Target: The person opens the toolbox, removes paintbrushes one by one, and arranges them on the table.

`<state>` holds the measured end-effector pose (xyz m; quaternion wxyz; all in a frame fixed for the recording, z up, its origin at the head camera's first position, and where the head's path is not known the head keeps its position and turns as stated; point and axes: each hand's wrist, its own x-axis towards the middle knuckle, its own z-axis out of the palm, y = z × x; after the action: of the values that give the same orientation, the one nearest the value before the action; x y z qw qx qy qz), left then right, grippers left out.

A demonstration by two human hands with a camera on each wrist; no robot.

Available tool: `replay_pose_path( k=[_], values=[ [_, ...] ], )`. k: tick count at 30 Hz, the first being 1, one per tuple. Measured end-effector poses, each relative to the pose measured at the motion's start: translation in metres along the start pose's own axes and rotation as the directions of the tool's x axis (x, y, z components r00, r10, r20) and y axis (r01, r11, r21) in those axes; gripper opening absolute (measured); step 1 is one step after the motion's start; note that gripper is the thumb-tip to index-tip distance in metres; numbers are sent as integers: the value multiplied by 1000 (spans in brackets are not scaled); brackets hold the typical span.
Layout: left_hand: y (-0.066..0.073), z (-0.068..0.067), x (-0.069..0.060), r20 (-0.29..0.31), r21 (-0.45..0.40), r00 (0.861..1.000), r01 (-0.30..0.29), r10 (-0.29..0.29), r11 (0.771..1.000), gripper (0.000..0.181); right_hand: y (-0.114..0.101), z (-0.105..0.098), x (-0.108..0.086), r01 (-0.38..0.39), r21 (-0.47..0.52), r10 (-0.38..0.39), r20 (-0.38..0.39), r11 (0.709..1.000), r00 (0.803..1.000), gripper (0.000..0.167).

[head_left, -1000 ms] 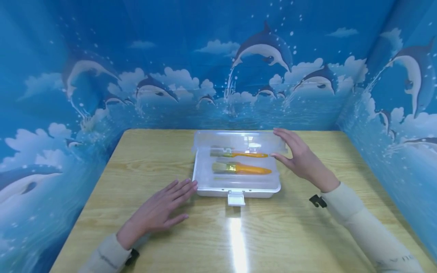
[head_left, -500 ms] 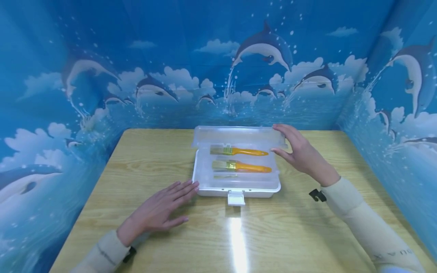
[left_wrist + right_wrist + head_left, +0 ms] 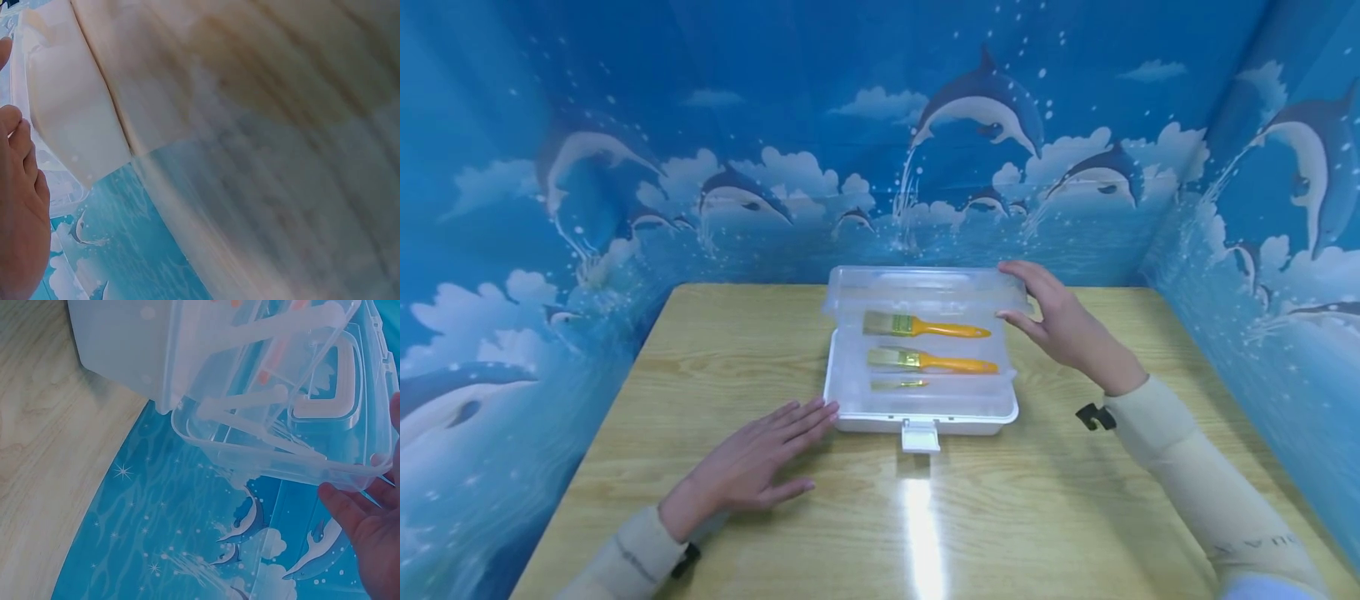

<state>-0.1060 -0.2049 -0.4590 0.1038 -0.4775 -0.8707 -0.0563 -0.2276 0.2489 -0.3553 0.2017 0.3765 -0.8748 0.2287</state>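
Head view: A plastic box (image 3: 850, 423) stands on a wood-grain desk (image 3: 737, 342), its clear lid (image 3: 910, 289) raised at the back and its front latch (image 3: 921, 437) swung outward. A person's right hand (image 3: 1063, 329) pinches the lid's right edge between thumb and fingers; the left hand (image 3: 752, 462), fingers straight, touches the near left corner. Inside, a broad brush (image 3: 947, 330), a narrower brush (image 3: 936, 362) and a small brush (image 3: 901, 384) lie parallel, bristles to the left. By all appearances the unlatching is done and the lid largely lifted, with all three brushes untouched.

Left wrist view: The left hand shows only in part, beside the box's pale wall; its exact contact cannot be told here.

Right wrist view: Thumb and fingers hold the lid's rim, near its white handle (image 3: 322, 409). A pale link arm (image 3: 247, 400) shows by the lid; whether it has reached its limit cannot be told.
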Motion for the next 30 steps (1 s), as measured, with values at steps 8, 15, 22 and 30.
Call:
replay_pose_path(
  k=[8, 15, 22, 30],
  values=[
    [0, 0, 1, 2, -18, 1000, 6, -6, 1000, 89, 5, -2, 3, -66, 22, 65, 52, 998, 997, 65],
    [-2, 2, 3, -4, -33, 1000, 1, -1, 999, 89, 7, -5, 7, -60, 14, 59, 73, 998, 996, 62],
    [-4, 3, 5, -13, -45, 1000, -18, 17, 999, 87, 11, -7, 11, -37, 35, 34, 67, 999, 997, 59],
    [-5, 2, 6, -6, -74, 1000, -1, 0, 997, 87, 17, -6, 14, -30, 36, 27, 63, 999, 998, 58]
  ],
)
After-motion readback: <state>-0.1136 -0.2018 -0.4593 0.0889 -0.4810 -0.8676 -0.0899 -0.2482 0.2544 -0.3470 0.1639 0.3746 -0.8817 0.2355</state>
